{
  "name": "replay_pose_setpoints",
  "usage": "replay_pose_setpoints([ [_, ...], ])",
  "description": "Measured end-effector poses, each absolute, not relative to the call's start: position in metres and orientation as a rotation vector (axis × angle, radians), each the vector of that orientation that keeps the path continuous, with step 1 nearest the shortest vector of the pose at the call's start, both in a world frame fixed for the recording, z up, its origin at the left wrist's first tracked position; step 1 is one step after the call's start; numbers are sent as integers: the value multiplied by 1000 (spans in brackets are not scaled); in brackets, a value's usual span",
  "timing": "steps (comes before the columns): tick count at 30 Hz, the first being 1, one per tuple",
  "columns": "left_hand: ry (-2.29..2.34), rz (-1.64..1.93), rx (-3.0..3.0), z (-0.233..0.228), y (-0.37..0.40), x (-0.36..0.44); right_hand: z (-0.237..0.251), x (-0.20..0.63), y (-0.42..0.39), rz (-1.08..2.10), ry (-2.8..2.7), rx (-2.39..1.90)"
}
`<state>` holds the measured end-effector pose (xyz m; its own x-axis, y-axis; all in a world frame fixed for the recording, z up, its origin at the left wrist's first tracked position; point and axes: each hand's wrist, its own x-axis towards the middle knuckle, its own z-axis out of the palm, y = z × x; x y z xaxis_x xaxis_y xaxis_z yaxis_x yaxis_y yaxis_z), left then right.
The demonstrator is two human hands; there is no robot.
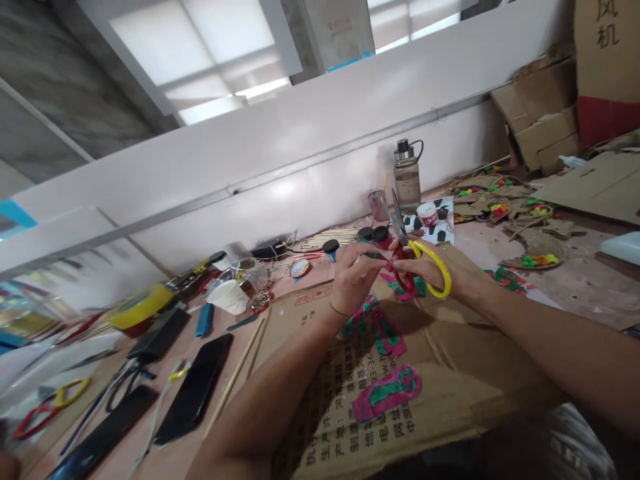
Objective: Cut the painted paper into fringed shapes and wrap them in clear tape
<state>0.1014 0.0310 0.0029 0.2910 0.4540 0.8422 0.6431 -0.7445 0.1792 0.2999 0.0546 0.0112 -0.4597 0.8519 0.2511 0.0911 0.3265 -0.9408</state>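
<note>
My right hand (424, 268) is closed round a pair of scissors (399, 223) with one yellow and one red handle loop; the blades point up, slightly apart. Close beside it, my left hand (356, 272) is closed in a pinch on a small pink piece (389, 265), mostly hidden by the fingers. Beneath both hands lies a flat cardboard sheet (300, 333) with printed characters. On it rest a pink-edged green painted cutout (387, 393) and more pink and green painted pieces (387, 333), partly behind my left wrist.
A black phone (195, 387), a white paper cup (227, 297) and yellow tape (140, 305) are on the left. A second pair of scissors (50, 407) lies farther left. Behind my hands stands a water bottle (407, 177). Twine crescents (537, 247) with bright decorations lie at right.
</note>
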Motion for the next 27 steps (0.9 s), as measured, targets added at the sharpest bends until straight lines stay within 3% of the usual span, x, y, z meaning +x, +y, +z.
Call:
replay_pose_setpoints([
  [4,-1213,-1702,-2315,3,33,104,13,303,55,1144,-1725,-870],
  [14,-1994,-2805,-2453,9,37,113,21,314,54,1070,-1752,-872],
  [21,-2031,-2933,-2472,15,28,119,21,313,55,947,-1753,-884],
  [27,-2072,-2667,-2597,10,29,121,22,310,55,950,-1744,-906],
])
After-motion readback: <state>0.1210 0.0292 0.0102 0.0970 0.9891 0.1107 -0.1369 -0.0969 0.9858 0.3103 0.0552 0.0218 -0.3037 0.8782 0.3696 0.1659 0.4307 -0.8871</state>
